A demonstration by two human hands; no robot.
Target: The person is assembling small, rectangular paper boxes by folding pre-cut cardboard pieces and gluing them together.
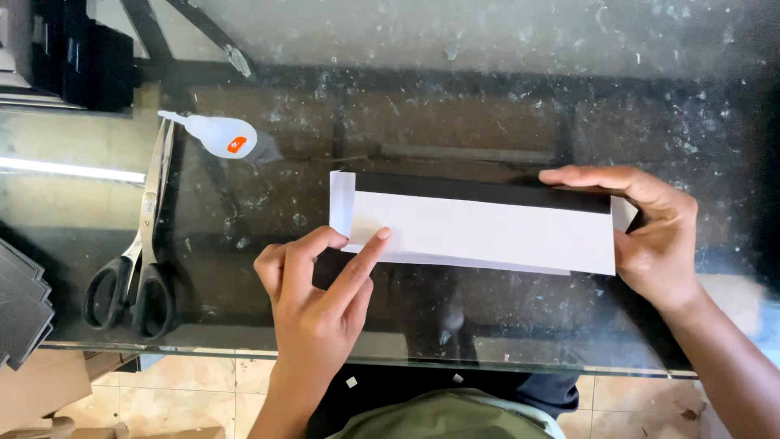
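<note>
Both hands press the paper; scissors, seemingly glue bottle, left.

Folded sheet lying flat at the middle of the glass table; left hand at its near left corner, forefinger on the sheet; right hand around its right end. Scissors well to the left; glue bottle behind them, left of the sheet; stacked boards at the left edge
</note>
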